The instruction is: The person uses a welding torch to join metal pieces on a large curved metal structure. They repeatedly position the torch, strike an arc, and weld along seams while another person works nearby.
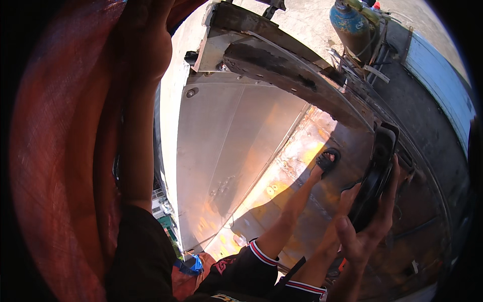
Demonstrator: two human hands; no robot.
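Cupping a black object (371,194), right hand (363,242) points forward.

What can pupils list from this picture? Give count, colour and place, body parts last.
Long object: 1, black, in right hand
Metal panel: 1, grey, centre
Metal beams: at least 2, rusty brown, upper centre
Metal floor: 1, rusty brown, below legs
Gas cylinder: 1, worn blue, upper right
Flat panel: 1, pale blue, far right
Sandal: 1 visible, black, on foot
Shorts: 1, black, bottom
Legs: 2, bare, lower centre
Left arm: 1, black-sleeved, left
Right hand: 1, bare, lower right
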